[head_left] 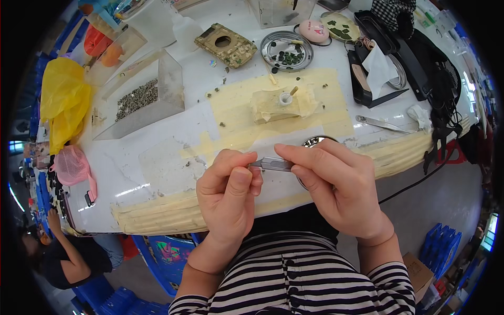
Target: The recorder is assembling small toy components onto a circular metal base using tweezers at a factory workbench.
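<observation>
Right fingers [314, 156] pinch one slim grey tool [275, 164], part-hiding one round metal dish [316, 139] beyond. Left fingers [240, 177] curl, grip unclear.

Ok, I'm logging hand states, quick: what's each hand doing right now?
Left hand: curled at the tip of a slim grey tool; whether it grips anything can't be told.
Right hand: closed, holding that tool.

- Yellow plastic bag [64, 100], far left
- Pink mesh bag [72, 164], near it
- Clear plastic bin [172, 86] holding small grey pieces [137, 100]
- Black-and-white checked cloth [392, 11], upper right
- Blue plastic crates [440, 252], lower right
- Cardboard box [418, 274], near the crates
</observation>
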